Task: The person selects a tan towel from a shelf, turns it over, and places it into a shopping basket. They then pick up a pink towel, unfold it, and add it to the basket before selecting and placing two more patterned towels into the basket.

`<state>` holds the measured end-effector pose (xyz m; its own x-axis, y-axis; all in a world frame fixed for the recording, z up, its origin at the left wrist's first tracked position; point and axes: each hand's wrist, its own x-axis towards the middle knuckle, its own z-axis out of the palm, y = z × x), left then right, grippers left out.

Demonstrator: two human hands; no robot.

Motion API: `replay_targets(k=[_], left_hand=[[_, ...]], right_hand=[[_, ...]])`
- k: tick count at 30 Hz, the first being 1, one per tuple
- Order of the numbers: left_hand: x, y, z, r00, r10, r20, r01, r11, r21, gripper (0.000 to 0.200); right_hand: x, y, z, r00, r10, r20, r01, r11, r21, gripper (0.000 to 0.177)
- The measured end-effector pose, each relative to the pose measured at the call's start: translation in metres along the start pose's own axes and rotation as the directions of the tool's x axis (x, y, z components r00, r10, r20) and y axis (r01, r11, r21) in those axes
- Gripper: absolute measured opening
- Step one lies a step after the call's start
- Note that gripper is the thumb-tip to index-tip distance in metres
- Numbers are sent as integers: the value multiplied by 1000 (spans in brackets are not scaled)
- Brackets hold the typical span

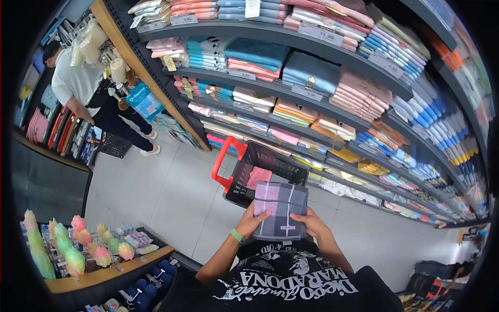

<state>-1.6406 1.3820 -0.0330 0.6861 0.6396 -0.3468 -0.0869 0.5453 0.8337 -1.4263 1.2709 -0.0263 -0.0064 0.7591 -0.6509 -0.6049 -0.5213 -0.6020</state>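
Both my hands hold a folded grey and lilac checked towel (280,205) in front of my chest. My left hand (251,221) grips its left side, thumb on top, and wears a yellow-green wristband. On the opposite side my right hand (312,222) has its thumb on the cloth, fingers mostly hidden beneath. Just beyond the towel stands a black shopping basket (247,166) on the floor, its red handle (221,161) raised to the left. Inside the basket lies a folded pink cloth (258,178), partly covered by the towel.
Long dark shelves (291,34) with folded towels and price labels curve along the far side and right. At the left, a person (78,83) in a white shirt stands by another shelf. Colourful fluffy dusters (75,255) stand on a wood-edged display at lower left.
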Motion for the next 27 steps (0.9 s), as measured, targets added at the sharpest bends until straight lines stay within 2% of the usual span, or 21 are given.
replay_targets(k=[3,5,7,9,11,13,15,17,19,23,25,27], left_hand=[[-7,-6,4,1000,9,-24,-9,1000,-6,53],[-16,-6,7,998,31,-52,-29,998,53,52],[-15,-8,24,999,36,-9,-35,992,118,50],[-19,-10,39,996,64,-66,-60,996,63,47],[-16,-12,58,1000,13,-11,-12,995,99,45],[-13,-15,84,999,-44,18,42,994,102,45],[-10,-24,117,996,-46,82,34,990,139,47],[-9,-34,161,990,-25,138,-5,977,214,50],[-6,-54,195,973,-100,208,43,964,263,56],[-18,-84,280,910,-227,347,80,917,391,65],[-20,-106,318,848,-237,475,-1,894,448,66],[-20,-133,350,812,-279,513,-16,868,497,67]], right_hand=[[-18,5,6,998,-46,50,44,998,44,53],[-26,8,9,996,-57,62,52,995,80,57],[-37,14,-2,986,-93,137,85,994,62,63],[-51,16,-17,975,-97,200,87,995,56,73],[-71,13,-28,956,-177,235,169,984,53,76],[-89,21,-52,953,-239,186,235,971,44,74],[-110,26,-78,963,-253,87,252,967,21,68],[-142,31,-105,953,-303,23,301,952,64,66],[-175,47,-138,938,-342,-51,346,932,109,64],[-241,82,-199,888,-427,-174,457,863,217,61],[-274,96,-227,862,-449,-234,499,831,245,60],[-304,113,-248,828,-442,-346,537,802,262,59]])
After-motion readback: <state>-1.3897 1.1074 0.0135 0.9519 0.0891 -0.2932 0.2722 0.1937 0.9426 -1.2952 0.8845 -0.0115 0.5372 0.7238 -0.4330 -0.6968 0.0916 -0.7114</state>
